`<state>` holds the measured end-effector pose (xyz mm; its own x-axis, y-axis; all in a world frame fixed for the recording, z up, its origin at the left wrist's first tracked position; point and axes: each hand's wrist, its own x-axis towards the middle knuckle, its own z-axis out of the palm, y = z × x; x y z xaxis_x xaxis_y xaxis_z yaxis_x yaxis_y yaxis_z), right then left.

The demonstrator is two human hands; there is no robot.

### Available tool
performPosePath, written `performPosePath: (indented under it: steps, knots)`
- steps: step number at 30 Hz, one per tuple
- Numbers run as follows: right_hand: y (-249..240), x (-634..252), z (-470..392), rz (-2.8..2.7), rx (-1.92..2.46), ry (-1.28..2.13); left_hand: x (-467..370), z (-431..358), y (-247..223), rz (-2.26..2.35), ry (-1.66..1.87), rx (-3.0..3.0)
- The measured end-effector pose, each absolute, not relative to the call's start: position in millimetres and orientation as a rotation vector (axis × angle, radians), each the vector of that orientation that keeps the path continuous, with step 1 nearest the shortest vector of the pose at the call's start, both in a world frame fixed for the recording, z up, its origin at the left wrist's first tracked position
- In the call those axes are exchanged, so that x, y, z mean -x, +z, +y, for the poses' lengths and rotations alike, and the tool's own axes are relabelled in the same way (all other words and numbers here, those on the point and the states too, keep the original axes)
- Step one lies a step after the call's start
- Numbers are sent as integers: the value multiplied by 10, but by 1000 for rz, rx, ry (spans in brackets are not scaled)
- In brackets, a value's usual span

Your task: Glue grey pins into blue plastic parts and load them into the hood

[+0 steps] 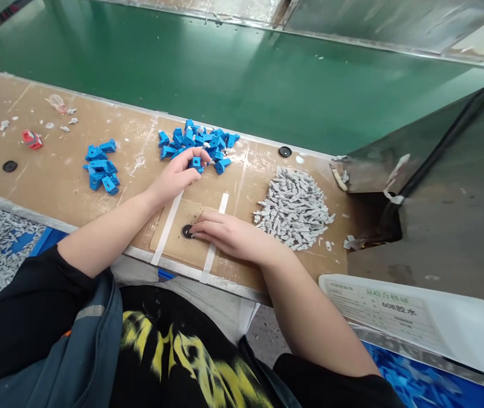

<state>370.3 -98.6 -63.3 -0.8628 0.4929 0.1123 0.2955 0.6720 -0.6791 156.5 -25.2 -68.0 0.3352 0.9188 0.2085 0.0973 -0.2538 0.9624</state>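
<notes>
My left hand (pixel 182 172) curls its fingers and thumb around a small blue plastic piece (pixel 196 163), at the front of a loose heap of similar blue pieces (pixel 214 141). On a cardboard pad (pixel 169 245) below it lies a small round black cap (pixel 186 232). The fingertips of my right hand (pixel 225 233) are pinched together at the right side of this cap. Whatever they hold is hidden under the fingers. Right of that hand is a pile of small grey plastic parts (pixel 295 209).
A smaller blue group (pixel 101 167) lies left, with a red piece (pixel 32 139) and black discs (pixel 9 166) beyond. A green belt (pixel 225 79) runs behind the bench. A metal housing (pixel 446 187) and a white labelled jug (pixel 416 317) stand right.
</notes>
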Motion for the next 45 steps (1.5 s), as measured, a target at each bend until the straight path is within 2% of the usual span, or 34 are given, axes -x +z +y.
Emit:
performPosePath:
  steps: [6,11,15,21,45]
  knots:
    - [-698,-3691,-971,-2406,684,1027,-1558,-272,-692,795,967,-1806]
    - [-683,-3725,-945,-1695,1032,956,-1512,-286,-714,938,891,-2182]
    - [-662,-3710,-895,-1274,1126,1002,-1525,-297,-750,976,764,-2477]
    - [-633,-3656,-886,-1253,1200,1080,-1559,-366,-744,1027,712,-2659]
    - [-784,-3566,-834,-1383,1287,1121,-1643,-456,-653,1374,276,-2718]
